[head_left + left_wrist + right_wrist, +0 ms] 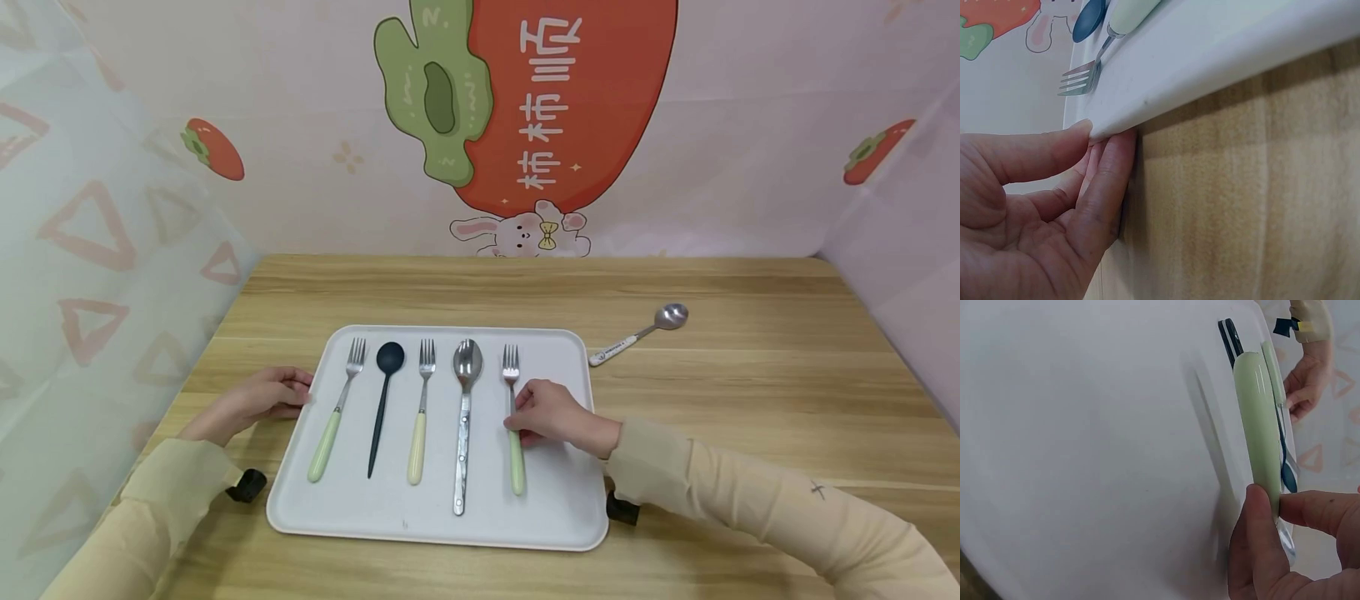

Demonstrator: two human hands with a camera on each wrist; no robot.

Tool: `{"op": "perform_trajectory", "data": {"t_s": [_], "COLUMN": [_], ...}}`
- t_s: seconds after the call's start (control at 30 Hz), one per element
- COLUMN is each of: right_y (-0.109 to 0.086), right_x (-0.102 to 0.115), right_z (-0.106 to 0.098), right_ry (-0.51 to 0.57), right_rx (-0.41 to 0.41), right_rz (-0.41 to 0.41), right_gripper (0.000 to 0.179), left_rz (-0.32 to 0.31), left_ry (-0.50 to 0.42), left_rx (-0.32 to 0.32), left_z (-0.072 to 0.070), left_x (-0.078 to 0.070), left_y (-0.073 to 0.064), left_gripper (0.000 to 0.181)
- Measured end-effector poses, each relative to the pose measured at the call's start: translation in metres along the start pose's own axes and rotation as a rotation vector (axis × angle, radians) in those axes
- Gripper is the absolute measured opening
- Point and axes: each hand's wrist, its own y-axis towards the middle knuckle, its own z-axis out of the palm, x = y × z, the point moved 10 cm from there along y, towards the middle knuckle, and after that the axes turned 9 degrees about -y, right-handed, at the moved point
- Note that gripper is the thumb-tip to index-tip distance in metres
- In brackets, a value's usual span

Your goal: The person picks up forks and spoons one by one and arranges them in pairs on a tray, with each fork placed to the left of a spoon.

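My right hand (553, 412) pinches a light-green-handled fork (517, 468) between thumb and fingertips, near where handle meets metal. In the right wrist view, the fork's handle casts a shadow on the white tray (543, 521). At the tray's left rim, my left hand (273, 393) holds the edge, thumb at the top and fingers against the side and underneath. To the left of the held fork lie a large metal spoon (462, 425), a cream-handled fork (417, 442), a black spoon (381, 408) and another green-handled fork (326, 446), all tines and bowls pointing away.
A small spoon with a white printed handle (618, 350) lies on the wooden table (750, 400), just outside the tray's far right corner. Behind the table stands a patterned backdrop (315, 183), with side panels at left and right.
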Motion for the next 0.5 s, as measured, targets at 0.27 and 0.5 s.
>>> {"op": "perform_trajectory", "data": {"t_s": [0.27, 0.5], "right_y": [0.0021, 0.0022], "right_x": [-0.0009, 0.0025], "right_z": [0.0019, 0.0028], "right_ry": [-0.061, -0.096], "right_rx": [-0.023, -0.037], "right_rz": [0.010, 0.000], "right_gripper": [0.022, 0.021], "left_rz": [0.007, 0.015], "left_ry": [0.005, 0.005], "left_rx": [-0.003, 0.004], "left_z": [-0.0009, -0.0001], "left_x": [0.0009, 0.0002], "left_y": [0.0001, 0.0005], "left_gripper": [0.040, 0.041]}}
